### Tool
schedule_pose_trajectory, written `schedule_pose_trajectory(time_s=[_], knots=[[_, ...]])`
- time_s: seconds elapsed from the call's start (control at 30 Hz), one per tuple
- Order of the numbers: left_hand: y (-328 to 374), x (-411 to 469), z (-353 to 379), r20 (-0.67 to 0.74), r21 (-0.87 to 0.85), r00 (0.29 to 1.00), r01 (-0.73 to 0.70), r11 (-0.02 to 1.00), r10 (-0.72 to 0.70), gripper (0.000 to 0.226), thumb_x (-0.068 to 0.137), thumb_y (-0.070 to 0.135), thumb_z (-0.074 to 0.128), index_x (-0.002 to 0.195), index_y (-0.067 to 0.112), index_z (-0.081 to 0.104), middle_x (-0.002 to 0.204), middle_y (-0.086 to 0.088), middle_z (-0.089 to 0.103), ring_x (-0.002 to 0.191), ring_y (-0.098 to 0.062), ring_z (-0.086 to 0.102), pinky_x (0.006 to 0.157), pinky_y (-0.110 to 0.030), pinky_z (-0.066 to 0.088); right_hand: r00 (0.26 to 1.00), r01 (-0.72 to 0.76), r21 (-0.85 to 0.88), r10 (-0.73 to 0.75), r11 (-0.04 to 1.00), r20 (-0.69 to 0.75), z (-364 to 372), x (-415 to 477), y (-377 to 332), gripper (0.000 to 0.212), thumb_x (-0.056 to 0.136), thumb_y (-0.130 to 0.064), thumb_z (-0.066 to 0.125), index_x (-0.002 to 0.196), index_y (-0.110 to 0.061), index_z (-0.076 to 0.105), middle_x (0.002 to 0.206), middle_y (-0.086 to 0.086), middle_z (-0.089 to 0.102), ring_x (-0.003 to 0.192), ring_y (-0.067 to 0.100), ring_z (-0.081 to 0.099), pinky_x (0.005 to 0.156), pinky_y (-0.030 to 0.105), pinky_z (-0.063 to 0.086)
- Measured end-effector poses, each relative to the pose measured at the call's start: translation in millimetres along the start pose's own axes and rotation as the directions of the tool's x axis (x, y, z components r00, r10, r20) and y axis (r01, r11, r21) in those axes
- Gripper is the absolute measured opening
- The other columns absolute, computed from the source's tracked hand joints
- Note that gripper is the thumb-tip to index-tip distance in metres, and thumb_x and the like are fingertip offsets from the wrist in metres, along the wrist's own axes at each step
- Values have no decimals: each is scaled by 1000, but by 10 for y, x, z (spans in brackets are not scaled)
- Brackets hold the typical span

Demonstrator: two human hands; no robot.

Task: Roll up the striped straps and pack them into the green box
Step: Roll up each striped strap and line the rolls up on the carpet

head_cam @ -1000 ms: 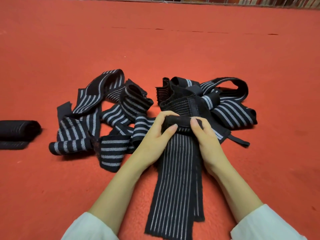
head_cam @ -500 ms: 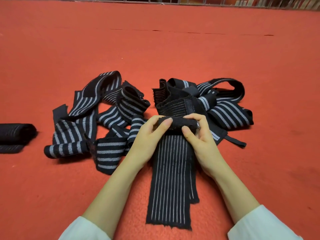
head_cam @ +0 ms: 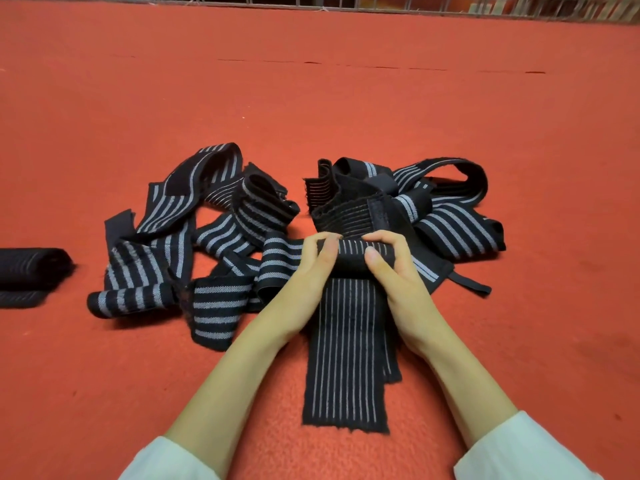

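Black strap (head_cam: 346, 358), thin pale stripes, far end rolled tight; left hand (head_cam: 308, 275) and right hand (head_cam: 398, 282) fingers grip the roll.

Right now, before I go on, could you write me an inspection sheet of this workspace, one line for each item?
Surface: red carpet-like floor, flat; the straps lie on it.
Job's things: one striped strap lies flat toward the person, its far end rolled up; loose straps lie in a tangled heap behind and to the left of it; one dark rolled strap lies at the left edge; the green box is not in view.
Clutter: nothing seen.
Hands: left hand and right hand both grip the rolled end.
Cables: nothing seen.
Surroundings: metal railing along the far edge.
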State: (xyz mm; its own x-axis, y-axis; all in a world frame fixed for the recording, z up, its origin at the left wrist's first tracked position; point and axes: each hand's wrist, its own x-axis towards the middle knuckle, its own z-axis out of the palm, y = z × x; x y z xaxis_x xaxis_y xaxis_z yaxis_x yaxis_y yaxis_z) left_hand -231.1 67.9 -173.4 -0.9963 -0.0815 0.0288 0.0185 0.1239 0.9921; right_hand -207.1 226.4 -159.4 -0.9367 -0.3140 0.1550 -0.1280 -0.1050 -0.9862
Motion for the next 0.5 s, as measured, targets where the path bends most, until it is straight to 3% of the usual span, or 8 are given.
schedule_pose_trajectory(time_s=[0.07, 0.13, 0.17, 0.23, 0.3, 0.4, 0.5], knots=[[-87, 45, 62, -60, 32, 996, -58, 998, 60, 37, 103, 9, 33, 70, 11, 51, 97, -1, 58, 82, 11, 59, 70, 1, 38, 1000, -24, 31, 24, 999, 10, 0, -6, -15, 16, 100, -18, 45, 114, -24, 48, 106, -2, 62, 92, 2, 62, 80, 18, 49], [-45, 4, 123, -101, 57, 995, -19, 998, 25, 31, 103, 7, 36, 76, 10, 52, 88, 6, 59, 87, -8, 59, 71, -2, 40, 999, -40, 36, 40, 999, -1, 3, -11, -22, 19, 100, -17, 44, 117, -25, 46, 108, -3, 62, 92, -1, 63, 78, 15, 49], [13, -68, 116, -65, 29, 998, -19, 999, 21, 23, 103, 12, 38, 85, 12, 53, 86, 9, 60, 90, -11, 58, 73, -4, 41, 999, -48, 34, 48, 998, -7, 9, -14, -24, 21, 99, -19, 46, 120, -25, 45, 112, -3, 62, 96, -1, 63, 80, 15, 49], [108, -316, 63, 73, -17, 994, -77, 997, 78, 12, 101, 26, 44, 105, 19, 52, 95, 13, 60, 95, -1, 57, 86, -11, 44, 998, -62, 38, 63, 997, -19, 22, -12, -11, 32, 93, -27, 53, 123, -26, 44, 121, 0, 61, 107, 5, 62, 89, 21, 50], [190, -409, -9, 93, -29, 983, -154, 988, 157, 14, 100, 22, 48, 112, 16, 52, 100, 6, 59, 94, 0, 57, 89, -18, 46, 996, -77, 102, 81, 992, -37, 28, 0, -5, 42, 82, -31, 59, 121, -25, 46, 119, 1, 63, 108, 10, 63, 91, 26, 51], [215, -426, -59, 131, -46, 960, -242, 969, 246, 16, 98, 12, 53, 112, 18, 53, 100, 6, 59, 94, -3, 57, 86, -20, 46, 995, -81, 193, 91, 978, -42, 29, 17, -24, 33, 81, -28, 60, 112, -16, 54, 102, -3, 70, 97, 10, 66, 82, 23, 53], [198, -413, -52, 147, -13, 944, -297, 955, 295, 21, 90, 12, 54, 106, 25, 55, 97, 16, 58, 95, -4, 55, 88, -21, 41, 995, -60, 170, 73, 984, -69, 34, 25, -24, 18, 88, -27, 56, 102, -15, 57, 89, -9, 69, 88, 6, 65, 76, 19, 51]])
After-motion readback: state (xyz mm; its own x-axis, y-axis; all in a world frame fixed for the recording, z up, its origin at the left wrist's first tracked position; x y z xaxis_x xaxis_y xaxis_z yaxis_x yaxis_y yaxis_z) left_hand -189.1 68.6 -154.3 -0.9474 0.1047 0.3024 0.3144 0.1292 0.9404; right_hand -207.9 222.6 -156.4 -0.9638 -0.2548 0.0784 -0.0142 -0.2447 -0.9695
